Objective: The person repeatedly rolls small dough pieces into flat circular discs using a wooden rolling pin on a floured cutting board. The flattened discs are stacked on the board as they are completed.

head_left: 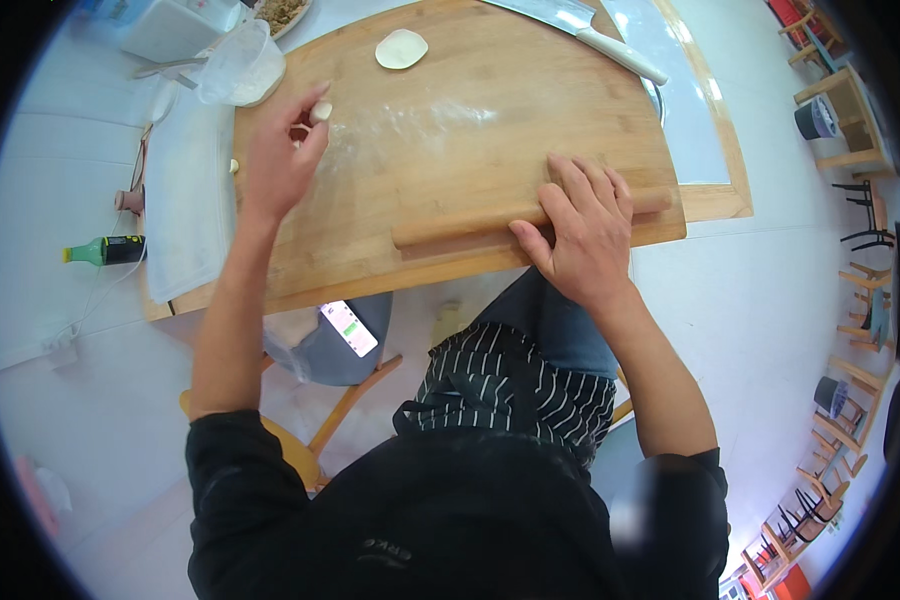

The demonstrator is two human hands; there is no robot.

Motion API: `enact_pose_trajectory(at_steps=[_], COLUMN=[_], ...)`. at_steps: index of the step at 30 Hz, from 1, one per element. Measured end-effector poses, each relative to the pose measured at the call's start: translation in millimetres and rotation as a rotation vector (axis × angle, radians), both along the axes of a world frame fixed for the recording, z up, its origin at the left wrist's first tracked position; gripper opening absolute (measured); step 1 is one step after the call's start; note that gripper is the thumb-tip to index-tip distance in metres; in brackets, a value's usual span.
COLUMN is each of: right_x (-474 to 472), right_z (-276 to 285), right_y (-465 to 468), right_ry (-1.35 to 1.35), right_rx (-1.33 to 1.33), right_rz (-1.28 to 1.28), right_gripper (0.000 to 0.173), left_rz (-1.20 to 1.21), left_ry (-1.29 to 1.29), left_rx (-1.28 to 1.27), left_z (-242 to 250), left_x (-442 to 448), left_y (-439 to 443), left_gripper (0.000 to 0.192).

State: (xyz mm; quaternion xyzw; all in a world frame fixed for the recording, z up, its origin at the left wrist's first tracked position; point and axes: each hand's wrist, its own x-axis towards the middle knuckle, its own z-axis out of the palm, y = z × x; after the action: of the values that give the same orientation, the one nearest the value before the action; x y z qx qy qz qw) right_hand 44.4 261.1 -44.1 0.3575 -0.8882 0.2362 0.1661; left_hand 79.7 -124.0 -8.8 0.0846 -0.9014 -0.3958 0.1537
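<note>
A small piece of dough [320, 112] is pinched between the thumb and fingertips of my left hand [285, 161], over the left part of a wooden board [450, 165]. My right hand [589, 225] lies over a wooden rolling pin [457, 226], thumb on the near side and fingers across it. The pin rests along the board's near edge, slightly slanted. A flat round dough wrapper [401, 49] lies at the far side of the board. Flour dust [450, 112] whitens the middle. Another small dough bit [233, 166] sits at the board's left edge.
A cleaver [615, 52] lies at the far right, handle past the board. At the far left stand a plastic tub of flour [251, 82] and a dish of brown filling [281, 13]. A lit phone [349, 328] rests on a chair [371, 307] below the table's edge.
</note>
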Motion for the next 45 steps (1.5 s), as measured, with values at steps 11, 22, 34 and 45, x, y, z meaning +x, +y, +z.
enact_pose_trajectory(at_steps=[11, 22, 34, 45], right_x=[2.2, -1.0, -0.9, -1.2], right_z=[5.6, 5.2, 5.7, 4.7], right_y=[-0.6, 1.5, 0.3, -0.2], right_ry=[-0.024, 0.016, 0.043, 0.034], right_rx=[0.006, 0.023, 0.000, -0.003], right_rz=[0.012, 0.052, 0.060, 0.056], right_gripper=[0.040, 0.040, 0.040, 0.040], left_rz=[0.219, -0.102, -0.225, 0.078], left_ry=[-0.007, -0.044, 0.032, -0.084], left_rx=[-0.157, -0.189, -0.279, -0.592], left_z=[-33.0, -21.2, -17.7, -0.5], left_x=[43.1, 4.3, 26.7, -23.1], left_y=[19.0, 58.2, 35.7, 39.6], left_gripper=[0.022, 0.026, 0.019, 0.081])
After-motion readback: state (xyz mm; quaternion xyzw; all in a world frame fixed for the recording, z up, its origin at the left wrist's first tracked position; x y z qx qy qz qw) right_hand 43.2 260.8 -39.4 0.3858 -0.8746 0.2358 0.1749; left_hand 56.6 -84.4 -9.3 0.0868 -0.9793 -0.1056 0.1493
